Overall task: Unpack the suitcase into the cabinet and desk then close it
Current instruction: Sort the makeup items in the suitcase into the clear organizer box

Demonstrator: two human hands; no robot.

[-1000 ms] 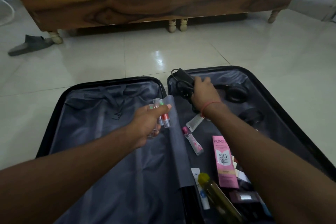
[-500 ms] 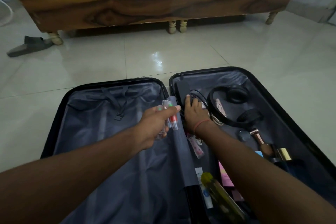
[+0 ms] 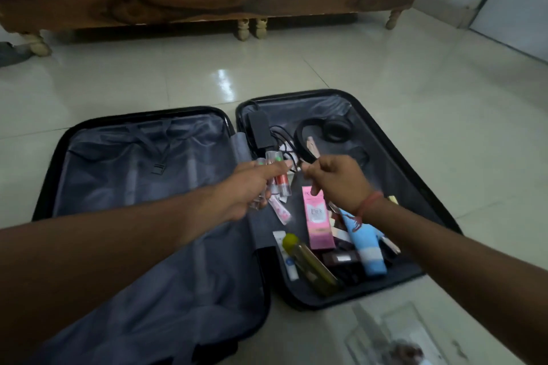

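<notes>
Above the suitcase (image 3: 427, 195), right hand (image 3: 335, 184) now lifted, fisted; left hand (image 3: 255, 190) still clutching tubes (image 3: 280, 184).

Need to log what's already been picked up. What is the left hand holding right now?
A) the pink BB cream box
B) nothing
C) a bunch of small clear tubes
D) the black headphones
C: the left hand grips a bunch of small clear tubes above the open suitcase.

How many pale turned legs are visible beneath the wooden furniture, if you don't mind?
4 pale turned legs: one far left, two together near the middle, one right. Rear ones may be hidden.
</notes>
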